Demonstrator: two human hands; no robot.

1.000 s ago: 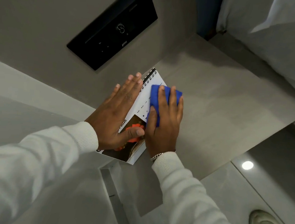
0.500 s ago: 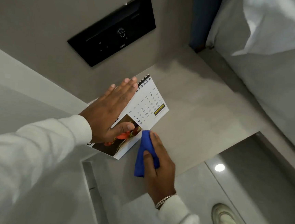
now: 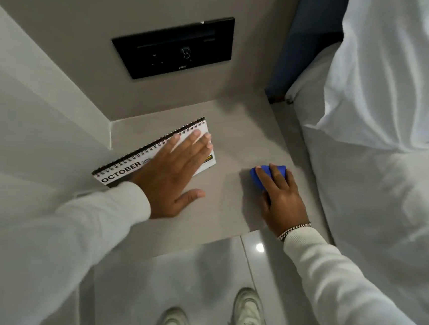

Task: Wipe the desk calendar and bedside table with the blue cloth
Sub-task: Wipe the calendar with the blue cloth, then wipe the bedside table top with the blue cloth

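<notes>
A spiral-bound desk calendar [image 3: 127, 166] reading OCTOBER lies flat on the grey bedside table [image 3: 239, 136], at its left side near the wall corner. My left hand [image 3: 174, 174] rests flat on it with fingers spread, hiding most of the page. My right hand [image 3: 280, 196] presses a bunched blue cloth [image 3: 259, 176] onto the bare tabletop at the right, near the bed. Only the cloth's far end shows past my fingers.
A black control panel [image 3: 174, 47] is set in the wall behind the table. White bedding [image 3: 381, 140] borders the table on the right. Glossy floor tiles [image 3: 198, 277] and my two pale shoes [image 3: 246, 318] lie below the table's front edge.
My right hand has taken the cloth off the calendar and carried it right onto the tabletop. My left hand has stayed flat on the calendar. The head camera has shifted.
</notes>
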